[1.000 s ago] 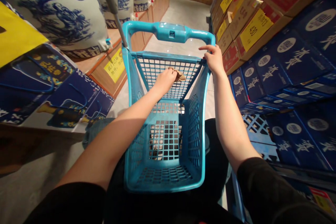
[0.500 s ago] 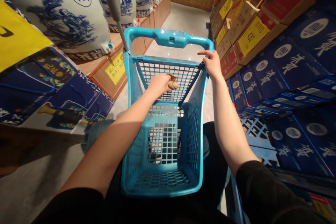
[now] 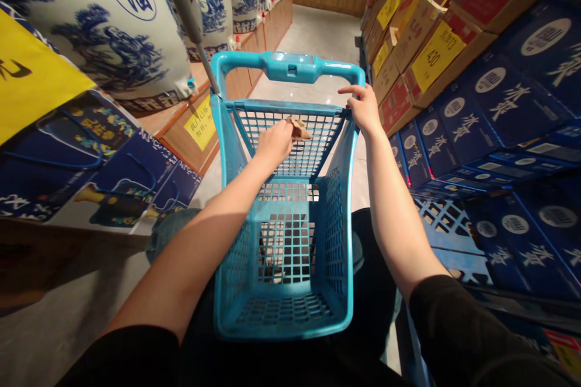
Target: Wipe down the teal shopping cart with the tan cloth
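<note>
A turquoise plastic shopping basket (image 3: pixel 284 331) with lattice walls stands close in front of my body, its handle at the far end. My left hand (image 3: pixel 275 144) reaches over it and is closed on a crumpled brown cloth (image 3: pixel 299 130), at the slanted lattice panel (image 3: pixel 313 154) below the handle. My right hand (image 3: pixel 363 110) grips the basket's right rim near the base of the handle, its index finger stretched out to the left. Part of the right hand's grip is hidden behind its own back.
Blue-and-white ceramic jars (image 3: pixel 131 42) stand in a row on a wooden ledge at left, above dark blue gift bags (image 3: pixel 122 166). Stacked blue boxes (image 3: pixel 481 103) and cardboard cartons (image 3: pixel 417 36) line the right. A grey pole (image 3: pixel 186 6) rises at the handle's left corner.
My left hand and the cloth have shifted slightly on the lattice panel, and the cloth's folds look different. My right hand stays at the rim. The view has moved a little.
</note>
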{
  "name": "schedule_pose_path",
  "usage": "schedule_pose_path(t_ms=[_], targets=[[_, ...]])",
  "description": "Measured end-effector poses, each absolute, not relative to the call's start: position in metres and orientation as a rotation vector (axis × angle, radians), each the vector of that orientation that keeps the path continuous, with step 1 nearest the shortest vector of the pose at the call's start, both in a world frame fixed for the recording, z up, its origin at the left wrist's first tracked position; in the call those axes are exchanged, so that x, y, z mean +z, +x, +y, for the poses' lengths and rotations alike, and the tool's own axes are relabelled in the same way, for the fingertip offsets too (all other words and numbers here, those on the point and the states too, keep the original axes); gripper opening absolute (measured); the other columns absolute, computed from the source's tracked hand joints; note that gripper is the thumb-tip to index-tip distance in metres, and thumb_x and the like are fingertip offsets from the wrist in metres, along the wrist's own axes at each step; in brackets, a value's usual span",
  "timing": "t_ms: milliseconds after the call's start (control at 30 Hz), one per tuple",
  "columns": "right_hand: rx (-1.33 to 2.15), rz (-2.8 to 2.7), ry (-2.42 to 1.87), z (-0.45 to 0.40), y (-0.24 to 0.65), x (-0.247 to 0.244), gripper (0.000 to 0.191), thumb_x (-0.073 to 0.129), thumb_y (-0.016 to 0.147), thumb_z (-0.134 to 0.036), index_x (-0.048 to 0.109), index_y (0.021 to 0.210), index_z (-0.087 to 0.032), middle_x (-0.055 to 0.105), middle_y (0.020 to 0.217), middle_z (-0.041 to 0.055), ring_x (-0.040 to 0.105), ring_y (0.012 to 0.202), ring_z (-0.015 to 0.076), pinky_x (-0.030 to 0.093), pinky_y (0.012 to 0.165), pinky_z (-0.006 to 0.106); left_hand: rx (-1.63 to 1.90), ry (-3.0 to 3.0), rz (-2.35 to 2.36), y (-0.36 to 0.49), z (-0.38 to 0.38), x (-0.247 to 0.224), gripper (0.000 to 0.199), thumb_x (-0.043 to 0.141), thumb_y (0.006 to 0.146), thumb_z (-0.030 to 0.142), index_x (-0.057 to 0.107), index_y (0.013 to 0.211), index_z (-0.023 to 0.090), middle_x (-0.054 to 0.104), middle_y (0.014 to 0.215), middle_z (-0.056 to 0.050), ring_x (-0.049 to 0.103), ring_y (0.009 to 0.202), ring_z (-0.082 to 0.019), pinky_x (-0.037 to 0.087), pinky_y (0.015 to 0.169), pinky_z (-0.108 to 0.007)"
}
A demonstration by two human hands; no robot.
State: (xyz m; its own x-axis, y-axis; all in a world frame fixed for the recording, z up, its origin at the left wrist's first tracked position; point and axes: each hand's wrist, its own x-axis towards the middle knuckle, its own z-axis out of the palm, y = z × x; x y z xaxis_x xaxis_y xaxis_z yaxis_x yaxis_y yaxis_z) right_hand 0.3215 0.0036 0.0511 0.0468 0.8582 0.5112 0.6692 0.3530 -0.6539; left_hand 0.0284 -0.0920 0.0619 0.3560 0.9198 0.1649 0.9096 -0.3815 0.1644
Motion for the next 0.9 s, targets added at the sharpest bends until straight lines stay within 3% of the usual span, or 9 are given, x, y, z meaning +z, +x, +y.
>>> schedule_pose_path(t_ms=[200,400,567,700,900], targets=[[0.196,-1.684,-1.464,0.003,0.321,0.051,0.04,0.054,0.093,-0.02,0.079,0.123,-0.024,0.06,0.13,0.011,0.064,0.131,0.0321,0.053,0.13,0.07,0.012,2.657,1.617,0.037,-0.092,0.041,0.045,0.046,0.113,0.008,0.074,0.148,0.006,0.074,0.15,-0.027,0.078,0.135,-0.042,0.065,0.107,-0.048],[0.233,-1.647,-1.426,-0.003,0.319,0.055,0.039,0.054,0.089,-0.02,0.08,0.118,-0.024,0.062,0.125,0.0102,0.065,0.128,0.0314,0.057,0.127,0.067,-0.092,2.672,1.5,0.035,-0.09,0.03,0.034,0.068,0.103,0.006,0.085,0.13,0.015,0.084,0.132,-0.02,0.084,0.124,-0.038,0.065,0.098,-0.038],[0.211,-1.685,-1.477,-0.013,0.313,0.065,0.036,0.055,0.092,-0.023,0.079,0.119,-0.025,0.063,0.128,0.0114,0.066,0.126,0.0339,0.057,0.125,0.069,0.18,2.683,1.567,0.035,-0.092,0.049,0.04,0.056,0.113,0.017,0.074,0.148,0.016,0.078,0.145,-0.02,0.081,0.127,-0.037,0.063,0.097,-0.04],[0.213,-1.691,-1.424,-0.015,0.312,0.066,0.036,0.055,0.093,-0.023,0.079,0.119,-0.026,0.063,0.125,0.0099,0.066,0.126,0.031,0.058,0.127,0.063,0.574,2.596,1.704,0.035,-0.09,0.063,0.043,0.049,0.117,0.022,0.067,0.156,0.017,0.072,0.152,-0.02,0.079,0.126,-0.035,0.062,0.098,-0.041],[0.255,-1.637,-1.409,-0.011,0.313,0.06,0.038,0.053,0.09,-0.019,0.079,0.117,-0.024,0.062,0.123,0.0087,0.066,0.124,0.0294,0.059,0.125,0.062,0.007,2.708,1.516,0.047,-0.096,0.042,0.044,0.046,0.117,0.017,0.066,0.156,0.009,0.071,0.154,-0.025,0.08,0.128,-0.04,0.063,0.098,-0.044]])
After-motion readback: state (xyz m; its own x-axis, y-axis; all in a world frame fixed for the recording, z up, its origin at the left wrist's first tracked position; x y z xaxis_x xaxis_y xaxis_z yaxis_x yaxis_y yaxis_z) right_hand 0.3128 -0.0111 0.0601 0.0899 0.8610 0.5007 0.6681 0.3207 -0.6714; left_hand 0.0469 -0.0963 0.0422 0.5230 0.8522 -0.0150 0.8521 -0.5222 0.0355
